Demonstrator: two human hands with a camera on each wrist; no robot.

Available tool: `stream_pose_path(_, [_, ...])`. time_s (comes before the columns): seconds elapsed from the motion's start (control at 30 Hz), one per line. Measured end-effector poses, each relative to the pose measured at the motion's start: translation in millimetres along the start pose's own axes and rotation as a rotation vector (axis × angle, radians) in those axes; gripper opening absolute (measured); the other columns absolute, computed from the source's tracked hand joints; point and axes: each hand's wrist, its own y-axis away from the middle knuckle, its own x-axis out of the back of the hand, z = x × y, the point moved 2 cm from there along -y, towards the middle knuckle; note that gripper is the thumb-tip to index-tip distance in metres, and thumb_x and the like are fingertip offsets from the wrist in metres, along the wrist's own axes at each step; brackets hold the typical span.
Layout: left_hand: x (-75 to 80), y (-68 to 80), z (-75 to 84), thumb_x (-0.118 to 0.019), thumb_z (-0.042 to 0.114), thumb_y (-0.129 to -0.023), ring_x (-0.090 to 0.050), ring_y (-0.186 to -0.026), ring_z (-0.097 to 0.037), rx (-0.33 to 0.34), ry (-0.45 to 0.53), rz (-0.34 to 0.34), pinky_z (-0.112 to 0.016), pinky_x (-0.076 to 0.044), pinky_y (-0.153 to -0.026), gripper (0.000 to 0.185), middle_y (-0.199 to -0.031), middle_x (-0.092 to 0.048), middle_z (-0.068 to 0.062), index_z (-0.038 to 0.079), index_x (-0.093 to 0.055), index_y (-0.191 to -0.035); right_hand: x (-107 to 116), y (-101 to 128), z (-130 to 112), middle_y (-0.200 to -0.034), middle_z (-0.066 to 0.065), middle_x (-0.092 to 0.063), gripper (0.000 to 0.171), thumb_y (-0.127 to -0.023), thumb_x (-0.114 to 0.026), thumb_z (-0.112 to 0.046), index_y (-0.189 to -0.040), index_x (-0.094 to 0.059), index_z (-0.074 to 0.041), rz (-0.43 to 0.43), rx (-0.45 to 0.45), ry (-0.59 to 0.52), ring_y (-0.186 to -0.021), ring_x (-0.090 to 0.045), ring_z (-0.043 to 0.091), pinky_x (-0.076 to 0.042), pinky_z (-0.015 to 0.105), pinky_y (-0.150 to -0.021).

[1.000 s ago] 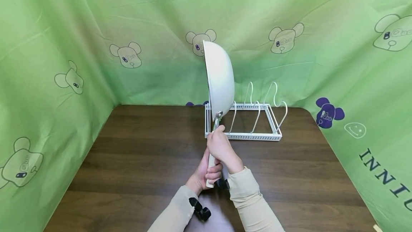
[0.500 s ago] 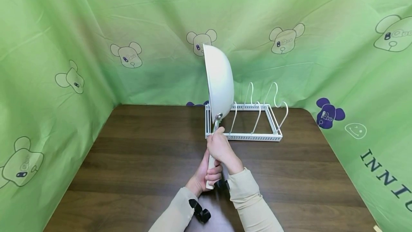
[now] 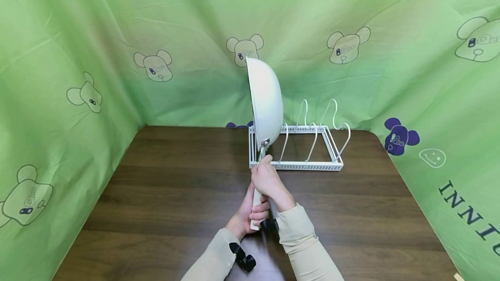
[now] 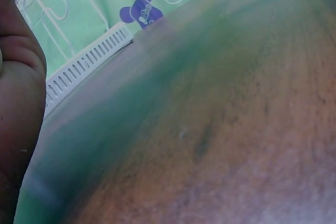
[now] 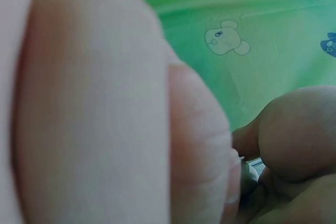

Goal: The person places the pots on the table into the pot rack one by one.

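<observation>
Against green printed drapes [image 3: 117, 21] walling three sides, a dark wooden table [image 3: 164, 194] carried a white wire rack [image 3: 308, 151] at its rear centre. A pale wok [image 3: 265, 99] stood on edge in the rack's leftmost slot, having sunk slightly lower over the past second and apparently settling between the wires. The right hand [image 3: 267, 181] clamped the handle [image 3: 256, 205] near the bowl; the left hand [image 3: 250, 211] gripped its end. Open tabletop lay to either side, with two slots vacant to the right and the backdrop close behind the rim.
</observation>
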Motion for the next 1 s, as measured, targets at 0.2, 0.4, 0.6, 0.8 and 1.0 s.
stream_pose_path(0.2, [2.0, 0.6, -1.5, -0.036, 0.080, -0.091, -0.037, -0.037, 0.004, 0.013, -0.007, 0.009, -0.014, -0.020, -0.035, 0.059, -0.050, -0.027, 0.012, 0.026, -0.055, -0.078, 0, 1, 1, -0.071, 0.017, -0.056, 0.022, -0.095, -0.050, -0.003, -0.104, -0.033, 0.008, -0.021, -0.018, -0.013, -0.068, -0.061, 0.036, -0.052, 0.053, -0.067])
stream_pose_path(0.4, [2.6, 2.0, -3.1, -0.029, 0.083, -0.091, -0.042, -0.039, 0.005, 0.012, -0.062, 0.094, -0.013, -0.027, -0.038, 0.062, -0.051, -0.037, 0.015, 0.026, -0.051, -0.078, -1, 0, 6, -0.071, 0.016, -0.057, 0.020, -0.096, -0.050, -0.005, -0.102, -0.033, 0.004, -0.042, -0.042, -0.027, -0.067, -0.060, 0.034, -0.052, 0.051, -0.067])
stream_pose_path(0.6, [7.2, 0.3, -7.8, -0.023, 0.083, -0.092, -0.046, -0.042, 0.003, -0.004, -0.111, 0.168, -0.015, -0.035, -0.042, 0.064, -0.053, -0.040, 0.015, 0.025, -0.049, -0.078, -3, -1, 11, -0.076, 0.020, -0.059, 0.021, -0.095, -0.051, -0.004, -0.102, -0.032, 0.004, -0.056, -0.047, -0.026, -0.070, -0.060, 0.034, -0.051, 0.051, -0.069])
stream_pose_path(0.8, [12.2, -5.1, -12.0, -0.023, 0.072, -0.099, -0.047, -0.047, 0.003, -0.101, -0.114, 0.237, -0.014, -0.028, -0.043, 0.061, -0.065, -0.045, 0.013, 0.020, -0.050, -0.080, -1, 1, 14, -0.077, 0.020, -0.058, 0.020, -0.095, -0.049, -0.003, -0.101, -0.032, 0.004, -0.065, -0.032, -0.033, -0.072, -0.060, 0.034, -0.051, 0.051, -0.072])
stream_pose_path(1.0, [13.7, -4.5, -13.0, -0.021, 0.066, -0.102, -0.046, -0.052, 0.000, -0.106, -0.186, 0.279, -0.014, -0.030, -0.048, 0.058, -0.068, -0.045, 0.011, 0.019, -0.050, -0.083, 2, 4, 14, -0.077, 0.018, -0.059, 0.022, -0.095, -0.051, -0.004, -0.102, -0.033, 0.005, -0.073, -0.022, -0.014, -0.073, -0.060, 0.034, -0.051, 0.052, -0.074])
